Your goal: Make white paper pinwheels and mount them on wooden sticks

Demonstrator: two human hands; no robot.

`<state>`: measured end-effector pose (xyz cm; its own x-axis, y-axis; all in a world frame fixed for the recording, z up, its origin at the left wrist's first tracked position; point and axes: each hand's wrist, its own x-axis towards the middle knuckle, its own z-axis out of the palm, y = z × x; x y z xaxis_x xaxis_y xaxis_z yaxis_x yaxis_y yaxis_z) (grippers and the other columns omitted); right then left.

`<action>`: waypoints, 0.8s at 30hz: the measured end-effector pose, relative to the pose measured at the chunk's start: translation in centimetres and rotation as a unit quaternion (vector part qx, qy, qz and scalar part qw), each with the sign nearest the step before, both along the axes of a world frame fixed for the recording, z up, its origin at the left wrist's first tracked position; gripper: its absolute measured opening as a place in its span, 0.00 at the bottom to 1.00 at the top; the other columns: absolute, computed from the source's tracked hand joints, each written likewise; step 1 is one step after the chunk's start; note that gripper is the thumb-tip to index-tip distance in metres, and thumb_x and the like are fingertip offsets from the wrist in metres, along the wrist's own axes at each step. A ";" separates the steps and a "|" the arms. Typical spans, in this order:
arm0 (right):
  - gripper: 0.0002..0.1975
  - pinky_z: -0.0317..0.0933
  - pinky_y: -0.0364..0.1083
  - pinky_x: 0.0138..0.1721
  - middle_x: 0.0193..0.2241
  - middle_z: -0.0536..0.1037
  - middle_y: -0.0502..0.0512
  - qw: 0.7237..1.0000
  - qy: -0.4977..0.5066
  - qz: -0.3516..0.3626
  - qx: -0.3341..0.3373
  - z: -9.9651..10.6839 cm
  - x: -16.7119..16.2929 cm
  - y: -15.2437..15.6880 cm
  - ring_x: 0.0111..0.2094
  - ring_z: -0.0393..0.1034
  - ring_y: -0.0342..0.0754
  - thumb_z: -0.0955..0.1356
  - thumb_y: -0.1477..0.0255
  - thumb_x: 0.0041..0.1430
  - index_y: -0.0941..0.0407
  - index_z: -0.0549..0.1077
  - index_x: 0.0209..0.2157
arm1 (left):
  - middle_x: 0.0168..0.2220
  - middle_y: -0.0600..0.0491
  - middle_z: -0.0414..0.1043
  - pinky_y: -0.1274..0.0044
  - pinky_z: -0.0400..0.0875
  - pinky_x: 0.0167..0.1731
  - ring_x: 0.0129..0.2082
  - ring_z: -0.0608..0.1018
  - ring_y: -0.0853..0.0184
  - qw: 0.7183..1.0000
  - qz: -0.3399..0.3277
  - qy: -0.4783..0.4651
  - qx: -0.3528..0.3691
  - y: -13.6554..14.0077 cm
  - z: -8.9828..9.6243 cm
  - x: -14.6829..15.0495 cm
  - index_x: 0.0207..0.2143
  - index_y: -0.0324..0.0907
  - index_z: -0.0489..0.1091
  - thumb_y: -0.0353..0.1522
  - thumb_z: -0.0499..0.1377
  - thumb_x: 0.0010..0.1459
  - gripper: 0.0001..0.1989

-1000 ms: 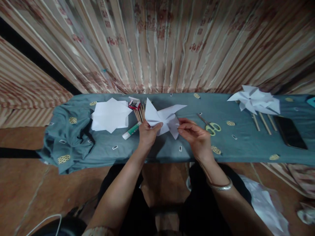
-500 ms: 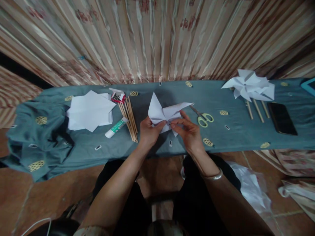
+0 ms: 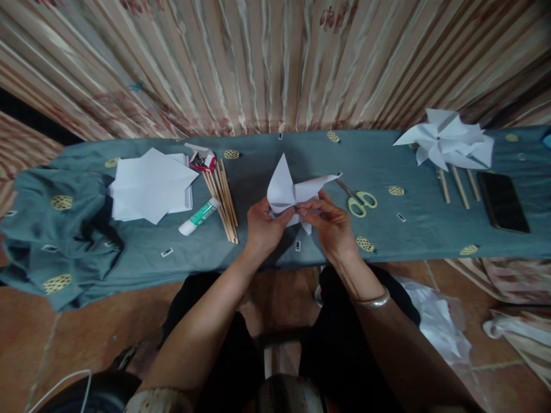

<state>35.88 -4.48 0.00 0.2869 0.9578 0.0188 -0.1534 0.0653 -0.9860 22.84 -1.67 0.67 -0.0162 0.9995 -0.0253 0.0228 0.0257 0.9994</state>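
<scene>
A folded white paper pinwheel (image 3: pixel 280 186) is held up above the cloth-covered surface (image 3: pixel 413 235), at 12 o'clock from the person. The left hand (image 3: pixel 267 229) grasps its 8 o'clock side, thumb by the middle; the right hand (image 3: pixel 333 229) grips from 4 o'clock, thumb and fingertips pinching close to the hub, where a dark speck shows, too small to name. 2 paper points stick out, at 11 and 2 o'clock.

This close work at the hub probably calls for a firm left thumb over the stacked folds and a gentle, square press from the right fingertips; a slanted push could tear the paper or let a fold spring loose. From the hub, the scissors (image 3: pixel 361 203) lie at 3 o'clock, the wooden sticks (image 3: pixel 224 201) at 9.
</scene>
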 end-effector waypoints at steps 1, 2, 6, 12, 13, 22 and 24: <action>0.04 0.41 0.59 0.68 0.34 0.80 0.50 1.000 0.002 0.001 0.001 0.0 0.0 0.0 0.64 0.56 0.55 0.76 0.71 0.45 0.46 0.81 0.25 | 0.29 0.51 0.80 0.76 0.70 0.30 0.29 0.79 0.64 1.000 0.001 0.005 -0.001 0.0 0.0 0.0 0.32 0.36 0.78 0.32 0.67 0.44 0.10; 0.04 0.41 0.58 0.67 0.34 0.79 0.50 1.000 0.004 0.002 0.001 0.0 0.0 0.0 0.64 0.56 0.54 0.76 0.71 0.45 0.46 0.81 0.25 | 0.29 0.51 0.80 0.77 0.70 0.30 0.28 0.79 0.64 1.000 0.002 0.008 -0.002 0.0 0.0 0.0 0.32 0.36 0.78 0.32 0.66 0.44 0.10; 0.04 0.45 0.58 0.66 0.37 0.79 0.51 1.000 0.015 0.002 -0.009 0.1 -0.1 0.1 0.62 0.58 0.55 0.76 0.71 0.44 0.47 0.81 0.25 | 0.29 0.51 0.80 0.76 0.70 0.31 0.29 0.79 0.65 1.000 -0.001 0.004 -0.006 0.0 0.2 -0.1 0.31 0.36 0.78 0.32 0.67 0.44 0.10; 0.04 0.46 0.58 0.65 0.35 0.80 0.50 1.000 0.023 0.008 -0.011 0.1 -0.1 0.1 0.61 0.60 0.55 0.77 0.69 0.43 0.47 0.81 0.25 | 0.28 0.51 0.80 0.76 0.70 0.31 0.28 0.78 0.65 1.000 0.000 0.006 -0.012 -0.1 0.1 -0.1 0.31 0.36 0.78 0.32 0.66 0.44 0.10; 0.04 0.44 0.58 0.66 0.33 0.80 0.50 1.000 0.021 0.008 -0.011 0.1 -0.1 0.1 0.61 0.59 0.55 0.77 0.69 0.43 0.47 0.81 0.24 | 0.28 0.51 0.80 0.76 0.70 0.31 0.28 0.78 0.65 1.000 0.001 0.009 -0.012 -0.1 0.0 -0.1 0.31 0.36 0.78 0.32 0.66 0.44 0.10; 0.04 0.42 0.59 0.67 0.32 0.80 0.50 1.000 0.004 0.007 -0.016 -0.1 0.0 0.0 0.62 0.59 0.55 0.77 0.66 0.44 0.48 0.80 0.25 | 0.28 0.52 0.80 0.78 0.69 0.29 0.28 0.78 0.65 1.000 0.001 0.010 -0.003 -0.2 0.3 -0.1 0.30 0.36 0.78 0.31 0.66 0.44 0.09; 0.05 0.47 0.59 0.65 0.32 0.80 0.51 1.000 0.007 0.010 -0.014 -0.2 0.0 0.0 0.62 0.60 0.55 0.77 0.65 0.45 0.48 0.80 0.25 | 0.28 0.52 0.80 0.78 0.69 0.29 0.28 0.79 0.65 1.000 0.000 0.013 -0.003 -0.2 0.3 -0.1 0.31 0.36 0.78 0.31 0.66 0.44 0.09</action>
